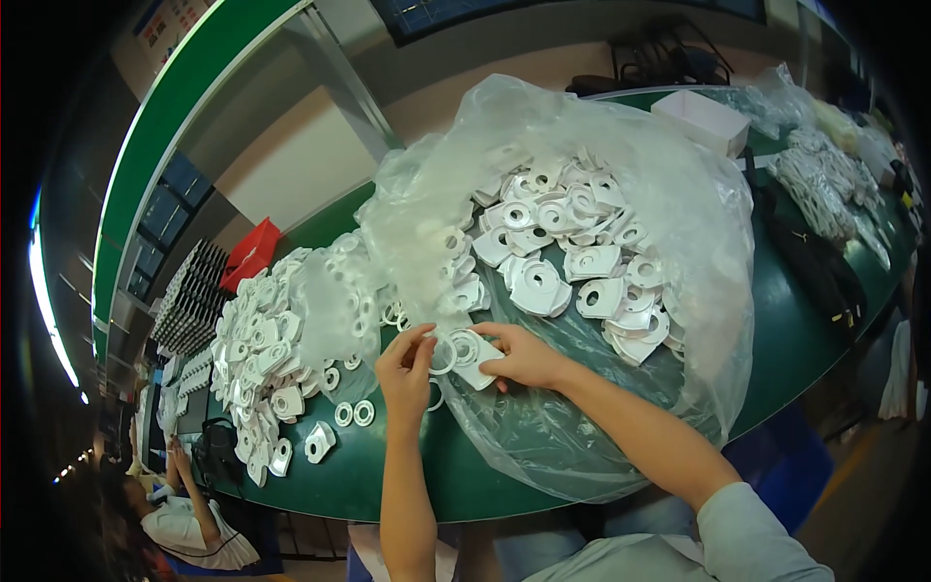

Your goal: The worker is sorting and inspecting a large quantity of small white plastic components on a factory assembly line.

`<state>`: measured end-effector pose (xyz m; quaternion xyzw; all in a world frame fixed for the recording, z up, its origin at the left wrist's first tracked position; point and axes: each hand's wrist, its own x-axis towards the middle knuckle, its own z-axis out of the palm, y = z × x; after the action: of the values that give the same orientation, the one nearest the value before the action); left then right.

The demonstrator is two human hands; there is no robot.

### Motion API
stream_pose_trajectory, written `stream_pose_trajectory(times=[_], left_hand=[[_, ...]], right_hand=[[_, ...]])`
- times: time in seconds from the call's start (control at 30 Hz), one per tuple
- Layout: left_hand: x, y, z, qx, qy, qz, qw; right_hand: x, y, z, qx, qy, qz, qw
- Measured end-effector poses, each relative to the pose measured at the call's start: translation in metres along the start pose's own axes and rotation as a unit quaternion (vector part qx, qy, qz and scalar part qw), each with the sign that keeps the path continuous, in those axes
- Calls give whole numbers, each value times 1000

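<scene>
In the head view, the left hand (407, 361) pinches a thin white ring (443, 355) between thumb and fingertips, while the right hand (519, 357) grips a flat white plate (478, 372) by its edge, thumb on top. The ring is at the plate's near-left side, between the two hands; whether they touch is too small to tell. The ring does not appear seated on the plate, so this pair looks unfinished.

A great many pieces lie about. Left of the left hand spreads a broad heap of white parts (262, 354); beyond the right hand, another pile of plates (543, 281) rests in a large clear plastic bag (558, 446). Which of these are finished cannot be told, though the amount loose suggests much handling is left. Nearer the left hand, to its left, lie two small rings (364, 413) and a single plate piece (320, 441).

The surface (349, 480) is green, curved by the lens. Far left of the left hand are a red bin (251, 254) and stacked dark trays (189, 301), with a co-worker (194, 524) seated below. Far beyond the right hand sit a white box (703, 121), bundled white cords (822, 179) and, off the surface, dark chairs (669, 58).
</scene>
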<state>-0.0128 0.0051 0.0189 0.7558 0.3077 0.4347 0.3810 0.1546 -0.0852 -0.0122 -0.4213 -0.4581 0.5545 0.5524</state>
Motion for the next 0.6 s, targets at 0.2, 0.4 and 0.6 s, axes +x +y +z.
stream_pose_trajectory(times=[0.2, 0.4, 0.6], left_hand=[[-1, 0, 4, 39, -1, 86, 995], [-4, 13, 12, 99, -5, 105, 989], [-4, 7, 12, 141, -9, 161, 977]], right_hand=[[0, -2, 1, -16, -15, 2, 1000], [-1, -5, 0, -31, -34, -9, 999], [-3, -5, 8, -55, -8, -6, 998]])
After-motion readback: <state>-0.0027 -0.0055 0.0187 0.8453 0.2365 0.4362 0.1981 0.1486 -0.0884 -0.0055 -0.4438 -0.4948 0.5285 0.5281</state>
